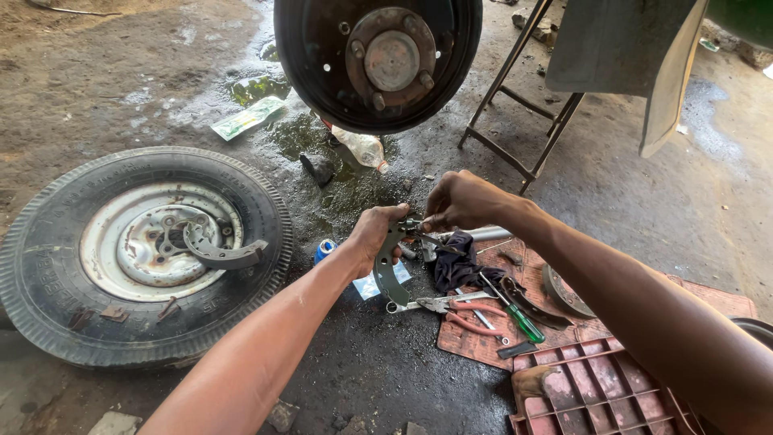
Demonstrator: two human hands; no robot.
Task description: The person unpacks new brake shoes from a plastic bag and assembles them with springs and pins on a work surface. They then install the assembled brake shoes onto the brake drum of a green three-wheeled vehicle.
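- Now my left hand [375, 234] grips a curved grey brake shoe [387, 266], held upright above the wet ground [362, 354].
- my right hand [463, 200] pinches a small metal part [412, 224] at the shoe's top end, fingers closed on it.
- pliers [460, 310] and a green-handled screwdriver [515, 312] lie on the left edge of the red mat [475, 342], just below my hands.
- dark cloth [455, 258] on the mat's far edge.
- second brake shoe [219, 251] rests on the wheel [141, 250] lying flat, well left.
- brake backing plate [378, 60] ahead.
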